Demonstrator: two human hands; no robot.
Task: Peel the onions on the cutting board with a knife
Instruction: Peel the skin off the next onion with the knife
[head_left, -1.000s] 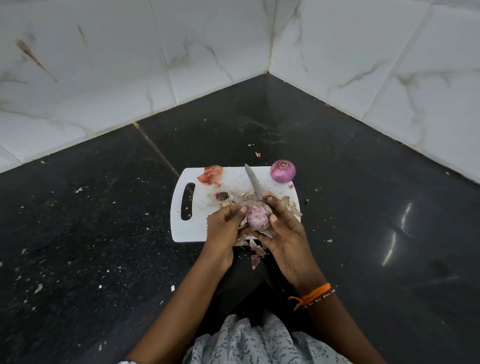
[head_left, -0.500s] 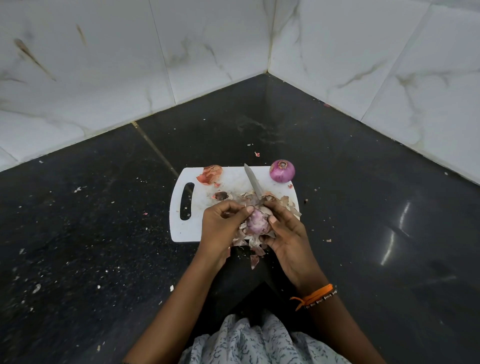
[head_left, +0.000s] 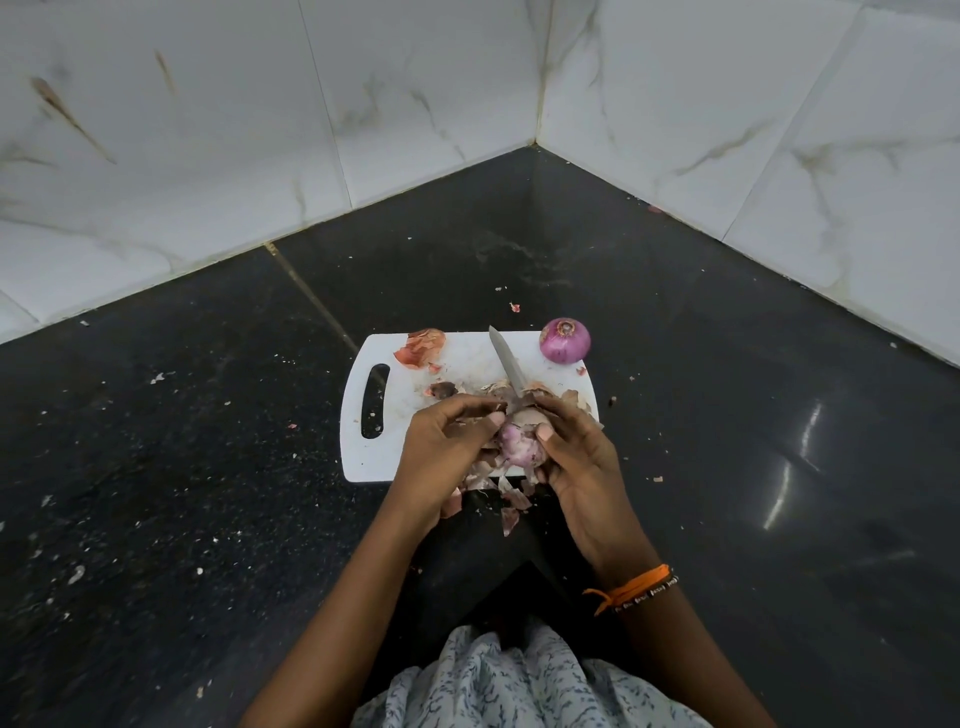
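Half-peeled onion (head_left: 517, 446) held over near edge of cutting board (head_left: 415, 410), between both hands. Left hand (head_left: 441, 457) fingers curled, pinching loose skin at its top; right hand (head_left: 582, 462) cups it, thumb on top, also gripping the knife (head_left: 506, 361). Second onion (head_left: 564, 340) at far right corner.

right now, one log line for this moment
step: peeling | left hand + right hand: grip half-peeled purple onion | steel knife: under right hand
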